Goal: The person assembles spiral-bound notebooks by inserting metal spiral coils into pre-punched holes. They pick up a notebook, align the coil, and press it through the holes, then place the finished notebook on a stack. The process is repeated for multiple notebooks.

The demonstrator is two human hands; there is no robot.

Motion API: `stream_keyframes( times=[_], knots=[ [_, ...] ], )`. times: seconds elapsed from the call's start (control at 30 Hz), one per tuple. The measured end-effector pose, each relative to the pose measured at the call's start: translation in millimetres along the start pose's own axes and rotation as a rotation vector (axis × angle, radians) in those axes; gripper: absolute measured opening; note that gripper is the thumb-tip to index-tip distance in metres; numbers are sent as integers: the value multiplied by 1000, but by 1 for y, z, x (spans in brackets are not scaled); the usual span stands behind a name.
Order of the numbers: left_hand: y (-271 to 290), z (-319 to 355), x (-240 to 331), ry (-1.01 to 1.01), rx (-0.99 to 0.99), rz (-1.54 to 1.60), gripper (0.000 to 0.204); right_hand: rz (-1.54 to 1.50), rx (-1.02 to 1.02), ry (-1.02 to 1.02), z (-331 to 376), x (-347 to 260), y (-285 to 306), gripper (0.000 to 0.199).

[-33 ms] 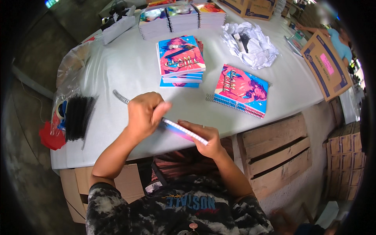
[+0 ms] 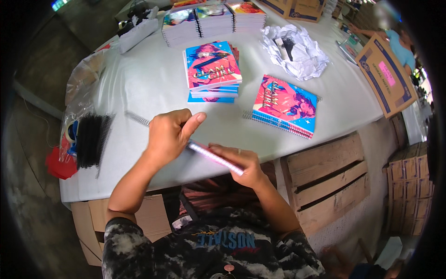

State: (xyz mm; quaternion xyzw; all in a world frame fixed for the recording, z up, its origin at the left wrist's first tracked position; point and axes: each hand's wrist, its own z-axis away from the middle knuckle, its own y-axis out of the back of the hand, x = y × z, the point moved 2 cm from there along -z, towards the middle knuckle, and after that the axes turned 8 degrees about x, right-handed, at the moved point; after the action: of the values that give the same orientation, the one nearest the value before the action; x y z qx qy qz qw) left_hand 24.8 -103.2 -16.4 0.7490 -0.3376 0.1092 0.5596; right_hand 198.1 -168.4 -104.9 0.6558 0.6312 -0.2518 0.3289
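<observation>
My left hand (image 2: 168, 136) is closed around a spiral binding coil (image 2: 137, 118), whose free end sticks out past the fist to the left. The thumb points up and away from the fist. A thin notebook (image 2: 216, 158), seen along its bound edge, is gripped in my right hand (image 2: 247, 166), tilted in front of me over the table's near edge. The coil runs toward the upper left end of that edge; my fist hides where they meet. Beyond my hands stands a stack of pink and blue notebooks (image 2: 213, 65). To its right lies another pile of spiral-bound notebooks (image 2: 287, 104).
Black coils (image 2: 93, 139) lie at the table's left beside a tape roll (image 2: 71, 132) and a red piece (image 2: 60, 163). Crumpled white paper (image 2: 302, 56) holds dark coils. Stacked notebooks (image 2: 214, 23) line the back. A cardboard box (image 2: 386, 79) leans at the right, near another person (image 2: 400, 49).
My left thumb has lifted further from the fist. The coil's free end has shifted to the left and looks blurred. The notebook has dipped slightly.
</observation>
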Motion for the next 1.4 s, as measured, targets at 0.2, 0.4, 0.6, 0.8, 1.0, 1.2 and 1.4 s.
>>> stream_keyframes(
  times=[0.2, 0.4, 0.6, 0.8, 1.0, 1.2, 1.4],
  knots=[
    [-15, -18, -23, -224, 106, -474, 38, 374, -174, 440, -1, -35, -37, 40],
    [5, -25, 2, -347, 194, -17, 31, -162, 97, -199, 5, 7, -5, 33],
    [-14, -8, -20, -434, 252, 15, 39, -173, 51, -377, -5, 0, 2, 25],
    [-18, -6, -27, -424, 417, 200, 26, -60, 73, -307, -4, -1, -4, 26],
    [14, -13, -29, -854, 1045, -142, 71, -21, 80, -177, -7, -1, -7, 30],
    [-65, 95, -93, -783, 349, -279, 109, 18, 4, -10, -9, -9, -13, 37],
    [8, 26, -76, -646, 986, -87, 109, 46, -34, 125, -14, -14, -24, 37]
  ],
)
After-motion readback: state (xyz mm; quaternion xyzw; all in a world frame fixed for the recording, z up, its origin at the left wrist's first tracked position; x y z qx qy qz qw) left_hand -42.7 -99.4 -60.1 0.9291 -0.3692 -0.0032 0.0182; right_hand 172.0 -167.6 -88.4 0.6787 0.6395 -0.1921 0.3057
